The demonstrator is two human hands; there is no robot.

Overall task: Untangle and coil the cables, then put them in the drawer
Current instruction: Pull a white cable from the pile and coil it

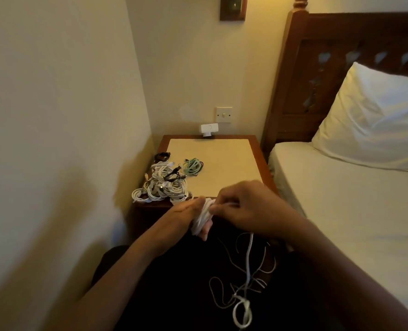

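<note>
My left hand (186, 212) has a white cable (201, 218) wound in loops around its fingers, just in front of the nightstand (257, 149). My right hand (248, 206) pinches the same cable at the coil. The loose end (248, 259) hangs down into a tangle of thin cables (242, 304) on my dark lap. On the nightstand's left front corner lies a pile of coiled white cables (164, 187) with a black one on top. A green coil (193, 167) and a black coil (162, 156) lie behind it. No drawer shows.
A white adapter (209, 129) sits at the back of the nightstand under a wall switch (224, 114). The wall stands close on the left. A bed (353, 199) with a white pillow (374, 120) and a wooden headboard (341, 44) is on the right.
</note>
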